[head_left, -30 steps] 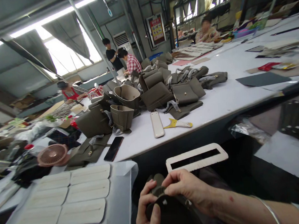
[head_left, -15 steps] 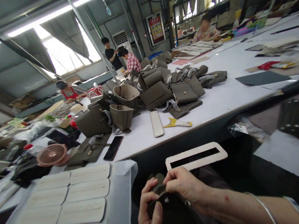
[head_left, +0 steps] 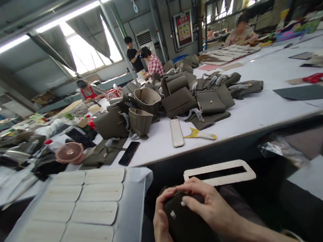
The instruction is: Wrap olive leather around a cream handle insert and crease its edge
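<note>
A dark olive leather piece (head_left: 188, 228) with small white spots near its top is between my hands, low in the view. My left hand (head_left: 162, 219) wraps round its left side, fingers over the top edge. My right hand (head_left: 205, 198) grips the top right, its thumb beside a white spot and its fingers curled over the edge. Just behind the hands lies a cream oblong frame (head_left: 219, 164) with a long slot. On the left, several cream rounded panels (head_left: 100, 211) rest in rows on a translucent sheet (head_left: 132, 214).
Olive bags (head_left: 179, 100) are heaped on the white table (head_left: 251, 117). Before them lie a white strip (head_left: 176, 133), a yellow-handled cutter (head_left: 199, 134) and a phone (head_left: 129, 153). A pink fan (head_left: 69, 153) stands left. Several people are at the far tables.
My right hand has gone from a pinch at the top edge to lying over the piece's top right. The piece's face now shows more, and the view has shifted left.
</note>
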Available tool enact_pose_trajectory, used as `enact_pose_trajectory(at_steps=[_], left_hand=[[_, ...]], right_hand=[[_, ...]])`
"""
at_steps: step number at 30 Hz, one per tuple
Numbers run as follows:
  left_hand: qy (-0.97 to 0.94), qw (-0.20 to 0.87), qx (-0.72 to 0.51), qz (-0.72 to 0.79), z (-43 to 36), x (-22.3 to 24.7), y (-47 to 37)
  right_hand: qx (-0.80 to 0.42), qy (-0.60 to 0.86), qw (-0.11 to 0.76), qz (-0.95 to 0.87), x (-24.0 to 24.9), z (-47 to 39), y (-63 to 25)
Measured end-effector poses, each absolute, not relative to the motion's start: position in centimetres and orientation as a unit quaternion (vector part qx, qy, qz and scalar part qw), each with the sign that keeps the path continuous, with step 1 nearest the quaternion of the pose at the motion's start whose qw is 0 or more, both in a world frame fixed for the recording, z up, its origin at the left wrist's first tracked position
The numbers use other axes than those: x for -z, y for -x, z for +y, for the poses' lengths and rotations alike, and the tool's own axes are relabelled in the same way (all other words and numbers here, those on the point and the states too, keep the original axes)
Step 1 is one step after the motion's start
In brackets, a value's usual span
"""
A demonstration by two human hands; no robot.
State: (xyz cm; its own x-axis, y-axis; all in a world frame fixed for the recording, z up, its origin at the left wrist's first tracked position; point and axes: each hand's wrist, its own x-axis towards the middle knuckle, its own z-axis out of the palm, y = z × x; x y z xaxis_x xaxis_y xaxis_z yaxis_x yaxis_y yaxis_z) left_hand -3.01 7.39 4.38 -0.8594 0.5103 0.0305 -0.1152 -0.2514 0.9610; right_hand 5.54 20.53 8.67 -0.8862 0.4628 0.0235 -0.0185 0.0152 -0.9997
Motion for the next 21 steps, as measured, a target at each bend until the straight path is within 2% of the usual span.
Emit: enact_pose_trajectory(at_steps=[4,10,17,21], left_hand=[[-0.197,0.255,-0.763,0.561,7.1,-4.9,3.0],[-0.246,0.233,-0.747,0.573,7.1,-4.4,3.9],[-0.276,0.248,-0.721,0.586,7.1,-4.8,4.7],[-0.282,0.257,-0.721,0.579,7.1,-4.7,4.8]], right_hand=[[-0.553,0.121,0.232,-0.791,-8.2,19.6,-6.1],[-0.459,0.021,0.328,-0.825,-7.5,19.0,-5.8],[-0.367,-0.067,0.337,-0.864,-6.8,19.1,-6.8],[-0.389,-0.109,0.327,-0.854,-7.1,19.2,-7.5]])
